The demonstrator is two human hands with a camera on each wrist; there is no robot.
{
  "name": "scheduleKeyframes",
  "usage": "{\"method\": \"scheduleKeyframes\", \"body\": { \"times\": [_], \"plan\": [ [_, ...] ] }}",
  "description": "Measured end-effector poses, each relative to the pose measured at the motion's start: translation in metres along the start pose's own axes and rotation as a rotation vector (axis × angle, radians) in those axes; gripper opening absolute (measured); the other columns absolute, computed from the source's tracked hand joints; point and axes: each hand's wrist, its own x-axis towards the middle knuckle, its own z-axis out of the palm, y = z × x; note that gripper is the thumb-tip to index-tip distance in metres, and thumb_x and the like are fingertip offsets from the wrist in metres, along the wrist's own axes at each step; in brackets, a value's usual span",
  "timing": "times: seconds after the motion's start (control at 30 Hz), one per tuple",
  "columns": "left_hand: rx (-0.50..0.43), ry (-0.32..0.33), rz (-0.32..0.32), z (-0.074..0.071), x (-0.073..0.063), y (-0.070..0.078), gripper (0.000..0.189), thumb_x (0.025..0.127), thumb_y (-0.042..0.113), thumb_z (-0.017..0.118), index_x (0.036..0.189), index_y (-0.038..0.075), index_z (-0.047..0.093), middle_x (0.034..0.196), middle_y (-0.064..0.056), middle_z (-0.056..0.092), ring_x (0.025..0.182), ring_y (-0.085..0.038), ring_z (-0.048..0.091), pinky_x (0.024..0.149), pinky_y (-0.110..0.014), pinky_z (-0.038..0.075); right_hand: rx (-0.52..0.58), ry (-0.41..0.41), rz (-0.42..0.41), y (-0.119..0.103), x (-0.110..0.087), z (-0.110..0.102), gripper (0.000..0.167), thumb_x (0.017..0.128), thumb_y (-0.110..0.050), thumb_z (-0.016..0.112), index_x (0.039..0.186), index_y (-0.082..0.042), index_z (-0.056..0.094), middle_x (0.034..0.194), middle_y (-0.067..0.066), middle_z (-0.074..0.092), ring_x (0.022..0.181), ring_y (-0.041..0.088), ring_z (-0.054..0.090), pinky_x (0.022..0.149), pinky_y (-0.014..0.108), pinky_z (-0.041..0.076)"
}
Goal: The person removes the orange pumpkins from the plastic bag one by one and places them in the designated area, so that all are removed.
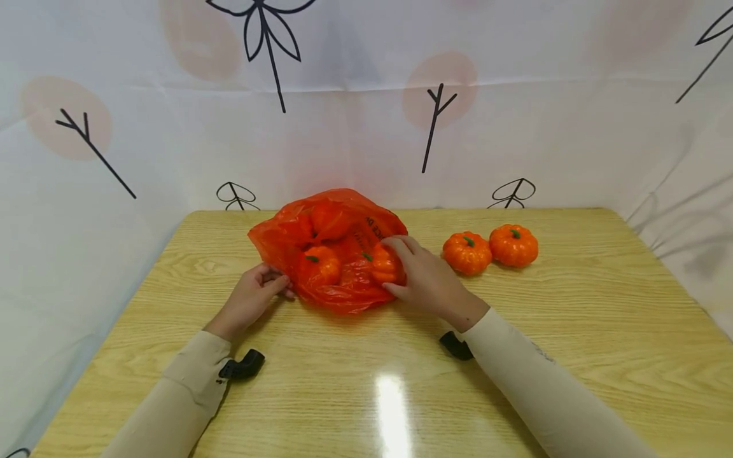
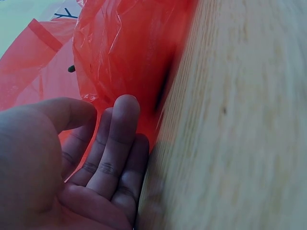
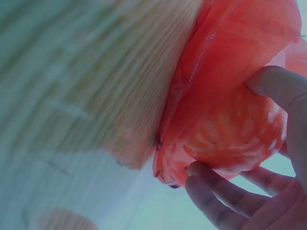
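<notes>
A red plastic bag (image 1: 355,299) lies on the table with its mouth spread toward me. Inside it sits a small orange pumpkin (image 1: 323,267) with a green stem, and rounded orange shapes show dimly behind, partly veiled by the film. My left hand (image 1: 254,299) pinches the bag's left rim between thumb and index finger, the other fingers extended below (image 2: 112,148). At the right side of the mouth, my right hand (image 1: 426,273) grips another pumpkin (image 1: 386,264), thumb and fingers spread around it. Bag film covers part of that pumpkin (image 3: 240,129) in the right wrist view.
Two more orange pumpkins, one nearer (image 1: 467,253) and one farther right (image 1: 513,245), stand side by side right of the bag. The wooden table (image 1: 321,394) ends at a patterned white cloth (image 1: 355,140) behind. Black wrist mounts (image 1: 243,365) sit at both sleeves.
</notes>
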Motion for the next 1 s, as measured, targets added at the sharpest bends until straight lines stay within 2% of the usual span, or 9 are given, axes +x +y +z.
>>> {"method": "scheduleKeyframes", "body": {
  "times": [0.1,0.23,0.4,0.53,0.57,0.63,0.7,0.8,1.0],
  "plan": [
    [-0.017,-0.005,-0.001,0.000,0.000,0.001,0.022,0.103,0.013,0.055,0.114,-0.006,0.056,0.093,-0.008,0.068,0.079,-0.015,0.071,0.081,-0.023,0.057,0.001,0.020,0.003,0.002,-0.004,-0.002,0.082,0.086,-0.036,0.078,0.153,-0.020,0.034,0.146,0.010,0.045,0.083,0.025,0.067,0.071,0.038,0.058],
    [-0.033,-0.008,-0.016,0.001,0.002,0.001,0.023,0.103,0.013,0.055,0.116,-0.005,0.056,0.096,-0.010,0.067,0.080,-0.016,0.071,0.081,-0.024,0.058,-0.005,0.059,-0.010,0.005,-0.009,-0.005,0.085,0.085,-0.036,0.078,0.155,-0.017,0.033,0.147,0.013,0.041,0.055,0.013,0.052,0.056,0.026,0.048],
    [-0.019,-0.002,-0.026,0.001,0.001,0.001,0.023,0.103,0.013,0.055,0.117,-0.006,0.056,0.097,-0.013,0.067,0.081,-0.016,0.071,0.081,-0.024,0.058,0.022,0.104,-0.026,0.008,-0.015,-0.010,0.083,0.084,-0.034,0.080,0.152,-0.014,0.037,0.146,0.014,0.039,0.053,0.012,0.044,0.053,0.023,0.044],
    [-0.004,0.007,-0.022,0.000,0.001,0.000,0.024,0.103,0.013,0.055,0.116,-0.007,0.056,0.096,-0.015,0.068,0.080,-0.014,0.070,0.080,-0.023,0.057,0.078,0.159,-0.048,0.009,-0.020,-0.014,0.081,0.083,-0.026,0.081,0.148,-0.012,0.036,0.152,0.013,0.035,0.049,0.013,0.038,0.048,0.025,0.042],
    [-0.006,0.008,-0.021,0.000,0.001,-0.001,0.024,0.103,0.013,0.055,0.116,-0.007,0.056,0.096,-0.015,0.068,0.080,-0.014,0.070,0.080,-0.023,0.057,0.086,0.176,-0.058,0.010,-0.020,-0.015,0.081,0.082,-0.023,0.081,0.148,-0.012,0.034,0.154,0.013,0.034,0.049,0.013,0.040,0.048,0.025,0.044],
    [-0.015,0.010,-0.016,0.000,0.001,-0.002,0.024,0.103,0.013,0.055,0.116,-0.007,0.056,0.095,-0.014,0.068,0.080,-0.014,0.071,0.080,-0.023,0.057,0.097,0.208,-0.083,0.013,-0.021,-0.016,0.083,0.082,-0.019,0.081,0.147,-0.009,0.031,0.156,0.015,0.033,0.060,0.019,0.055,0.057,0.029,0.054],
    [-0.026,0.004,-0.013,0.000,0.001,-0.002,0.025,0.103,0.013,0.055,0.117,-0.008,0.056,0.095,-0.013,0.068,0.080,-0.015,0.071,0.080,-0.024,0.058,0.103,0.238,-0.104,0.016,-0.021,-0.017,0.085,0.082,-0.015,0.081,0.147,-0.006,0.027,0.155,0.018,0.035,0.081,0.028,0.066,0.071,0.036,0.060],
    [-0.042,-0.002,-0.015,0.000,0.001,-0.001,0.024,0.103,0.012,0.054,0.117,-0.006,0.056,0.095,-0.012,0.068,0.080,-0.016,0.071,0.081,-0.024,0.058,0.096,0.283,-0.126,0.020,-0.020,-0.018,0.087,0.081,-0.013,0.081,0.146,-0.004,0.024,0.149,0.022,0.039,0.111,0.037,0.063,0.089,0.046,0.058],
    [-0.036,-0.005,-0.005,-0.001,0.002,-0.002,0.023,0.103,0.012,0.054,0.118,-0.006,0.056,0.096,-0.011,0.067,0.080,-0.016,0.070,0.080,-0.024,0.058,0.084,0.341,-0.099,0.027,-0.019,-0.022,0.086,0.082,-0.016,0.081,0.150,-0.008,0.029,0.148,0.021,0.037,0.112,0.038,0.062,0.089,0.049,0.058]
  ]
}}
